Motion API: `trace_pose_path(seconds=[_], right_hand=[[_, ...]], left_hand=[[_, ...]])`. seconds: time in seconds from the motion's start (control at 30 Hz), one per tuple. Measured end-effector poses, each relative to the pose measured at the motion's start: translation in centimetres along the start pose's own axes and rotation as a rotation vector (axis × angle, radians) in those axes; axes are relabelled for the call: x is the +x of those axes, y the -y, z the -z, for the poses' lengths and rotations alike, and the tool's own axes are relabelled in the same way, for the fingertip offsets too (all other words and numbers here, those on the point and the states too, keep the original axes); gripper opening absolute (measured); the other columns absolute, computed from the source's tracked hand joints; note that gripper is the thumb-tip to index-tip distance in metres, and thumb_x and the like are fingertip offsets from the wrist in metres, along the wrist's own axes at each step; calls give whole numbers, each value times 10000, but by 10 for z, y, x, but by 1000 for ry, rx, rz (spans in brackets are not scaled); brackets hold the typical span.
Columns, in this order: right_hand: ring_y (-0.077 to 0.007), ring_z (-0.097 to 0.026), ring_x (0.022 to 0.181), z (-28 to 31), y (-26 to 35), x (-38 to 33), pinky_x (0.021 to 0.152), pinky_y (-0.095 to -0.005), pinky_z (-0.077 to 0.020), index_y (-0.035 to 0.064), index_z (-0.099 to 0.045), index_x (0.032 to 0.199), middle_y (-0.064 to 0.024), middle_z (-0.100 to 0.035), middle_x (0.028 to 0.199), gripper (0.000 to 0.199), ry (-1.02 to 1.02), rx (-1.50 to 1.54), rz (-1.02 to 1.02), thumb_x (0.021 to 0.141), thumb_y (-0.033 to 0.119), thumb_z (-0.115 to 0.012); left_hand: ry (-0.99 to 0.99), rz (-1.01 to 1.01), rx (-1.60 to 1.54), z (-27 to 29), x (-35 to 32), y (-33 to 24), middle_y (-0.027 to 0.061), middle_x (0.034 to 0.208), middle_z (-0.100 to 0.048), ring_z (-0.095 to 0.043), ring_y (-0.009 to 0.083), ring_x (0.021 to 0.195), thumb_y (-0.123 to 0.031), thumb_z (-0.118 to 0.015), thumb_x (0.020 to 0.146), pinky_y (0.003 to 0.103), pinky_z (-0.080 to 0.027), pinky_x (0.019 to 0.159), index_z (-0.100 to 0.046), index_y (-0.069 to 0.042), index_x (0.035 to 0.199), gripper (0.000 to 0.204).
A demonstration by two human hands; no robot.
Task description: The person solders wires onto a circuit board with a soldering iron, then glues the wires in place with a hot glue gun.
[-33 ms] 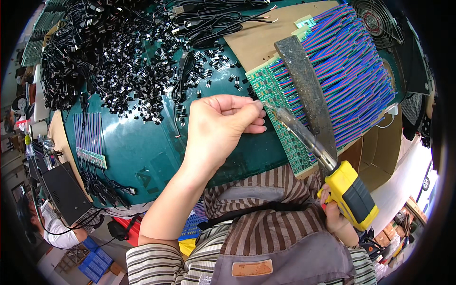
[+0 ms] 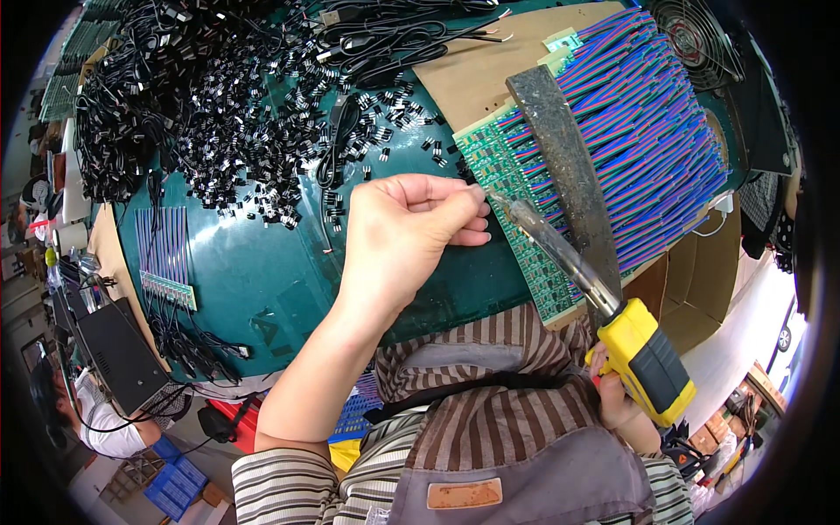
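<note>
My left hand point(image 2: 402, 219) is closed in a pinch at the near-left edge of a panel of small green circuit boards point(image 2: 510, 214). Whatever its fingertips hold is too small or hidden to make out. My right hand point(image 2: 619, 398) grips a yellow and black soldering gun point(image 2: 646, 360) by its handle. The gun's metal barrel slants up and left over the boards, its tip close to my left fingertips. Rows of blue, red, green and black wires point(image 2: 647, 140) run from the boards to the right. A dark flat metal bar point(image 2: 569, 166) lies across the wires.
Loose black connectors point(image 2: 254, 131) are heaped across the green tabletop point(image 2: 289, 280). Coiled black cables point(image 2: 376, 39) lie behind. A smaller wired board strip point(image 2: 168, 289) sits at left near a black box point(image 2: 118, 354). Brown cardboard point(image 2: 464, 79) lies under the panel; a fan point(image 2: 687, 39) stands far right.
</note>
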State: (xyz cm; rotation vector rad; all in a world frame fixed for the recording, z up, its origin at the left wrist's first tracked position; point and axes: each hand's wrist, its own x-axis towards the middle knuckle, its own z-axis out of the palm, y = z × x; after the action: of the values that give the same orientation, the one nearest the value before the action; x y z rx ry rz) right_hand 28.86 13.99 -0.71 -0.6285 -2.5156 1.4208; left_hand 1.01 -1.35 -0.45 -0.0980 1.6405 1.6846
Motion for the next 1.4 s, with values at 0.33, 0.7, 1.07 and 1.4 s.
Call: trace_pose_path(seconds=[0.33, 0.7, 1.07, 1.4], right_hand=[[-223, -613, 736, -5, 28, 15, 665, -319, -485, 48, -675, 930, -60, -615, 809, 283, -52, 173, -101, 867, 316, -611], [-205, -612, 744, -4, 23, 11, 680, -321, -485, 26, -666, 954, -47, -617, 777, 294, -47, 236, -175, 899, 308, -604], [-276, -611, 688, -4, 10, 8, 648, -356, -494, 58, -676, 877, -91, -637, 796, 153, -11, 82, -53, 806, 179, -615], [-248, -604, 670, 2, 15, 13, 621, -331, -483, 47, -679, 891, -91, -618, 801, 186, -4, 140, -68, 827, 216, -634]], left_hand=[[7, 9, 3, 1, 1, -1, 145, 844, -714, -696, 184, 703, -53, -700, 869, 295, -607, 666, -685, 99, 942, 170], [-295, -350, 694, 34, 0, -24, 80, 800, -723, -660, 92, 692, -78, -777, 813, 222, -535, 600, -714, 66, 947, 206], [-353, -385, 923, 29, 17, -26, 146, 677, -684, -688, 260, 629, -70, -709, 771, 343, -527, 644, -703, 30, 790, 102], [-397, -472, 646, 11, -7, -11, 126, 732, -690, -679, 187, 643, -40, -698, 837, 304, -531, 645, -701, 33, 871, 81]])
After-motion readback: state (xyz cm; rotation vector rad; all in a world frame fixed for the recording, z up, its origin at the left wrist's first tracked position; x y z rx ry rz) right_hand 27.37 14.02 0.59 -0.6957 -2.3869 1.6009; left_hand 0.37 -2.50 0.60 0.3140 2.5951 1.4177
